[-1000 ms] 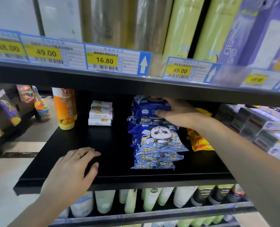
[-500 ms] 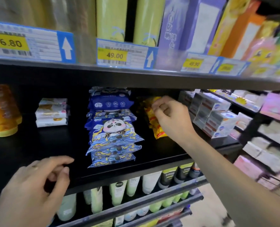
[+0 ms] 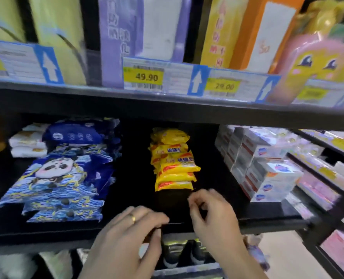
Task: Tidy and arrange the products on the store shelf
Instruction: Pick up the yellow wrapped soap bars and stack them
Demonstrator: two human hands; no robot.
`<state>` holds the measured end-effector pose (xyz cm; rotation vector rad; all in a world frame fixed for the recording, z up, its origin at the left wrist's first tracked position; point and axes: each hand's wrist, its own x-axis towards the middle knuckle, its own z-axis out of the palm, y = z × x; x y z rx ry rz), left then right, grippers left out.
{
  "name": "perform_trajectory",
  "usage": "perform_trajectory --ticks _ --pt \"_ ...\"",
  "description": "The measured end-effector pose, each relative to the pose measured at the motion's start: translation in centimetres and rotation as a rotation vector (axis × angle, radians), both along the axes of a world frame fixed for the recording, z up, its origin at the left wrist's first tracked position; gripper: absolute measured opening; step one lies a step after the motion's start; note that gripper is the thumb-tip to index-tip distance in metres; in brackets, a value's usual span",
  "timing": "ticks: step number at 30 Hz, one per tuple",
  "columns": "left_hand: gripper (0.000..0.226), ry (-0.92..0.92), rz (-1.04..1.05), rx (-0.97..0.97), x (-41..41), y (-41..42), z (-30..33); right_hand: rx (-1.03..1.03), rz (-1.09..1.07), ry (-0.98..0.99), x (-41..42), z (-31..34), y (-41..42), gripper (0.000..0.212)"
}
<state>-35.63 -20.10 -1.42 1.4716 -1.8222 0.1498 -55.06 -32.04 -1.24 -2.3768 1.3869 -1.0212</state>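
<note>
Both hands sit at front edge of the black shelf (image 3: 126,226), w/ nothing in either. Left hand (image 3: 126,234) lies palm-down on the edge, fingers nearly straight, released, ring visible. Right hand (image 3: 211,214) is just beside it, fingers loosely curled, thumb near index, but no item between them as far as I can see; some blur.

Progress, my read: partway. Blue panda packs (image 3: 56,178) on the left look stacked fairly well, fanned toward front, approx 4-5 layers visible plus more behind; exact count unclear. Yellow packs (image 3: 173,164) sit mid-shelf, set back from the edge, in a leaning pile, approx 6-7 visible, edges not squared. Hands are just in front of this pile, so it's prob the next to be pulled fwd and straightened. White boxes (image 3: 265,168) on the right are stacked in rows, approx 3 high, look orderly; can't count them all. White packs (image 3: 26,141) at back left, 3 stacked.

Left to do, prob: square the yellow pile, and close the gap between it and the blue packs.

Upper shelf holds tall boxes w/ price tags (image 3: 145,77) reading 49.90 and 29.00; not touched.
</note>
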Motion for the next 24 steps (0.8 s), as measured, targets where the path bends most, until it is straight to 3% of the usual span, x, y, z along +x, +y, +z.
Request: perform_trajectory --ticks 6,11,14,19,24 --pt "0.024 0.041 0.232 0.235 -0.1 -6.2 0.1 0.127 0.076 -0.105 -1.6 -2.0 -1.4 0.022" --pt "0.022 0.054 0.256 0.287 0.8 -7.5 -1.8 0.249 0.113 -0.381 -1.2 -0.3 -3.5 0.037" --pt "0.021 0.074 0.25 0.289 0.9 -7.5 -2.0 0.235 0.093 -0.378 -0.2 1.5 -6.0 0.045" --pt "0.018 0.143 0.249 0.304 0.9 -7.5 -1.9 0.427 0.15 -0.388 2.2 3.1 -9.1 0.056" --pt "0.014 0.192 0.242 0.314 0.9 -7.5 -1.8 0.348 0.08 -0.473 3.5 1.9 -9.3 0.054"
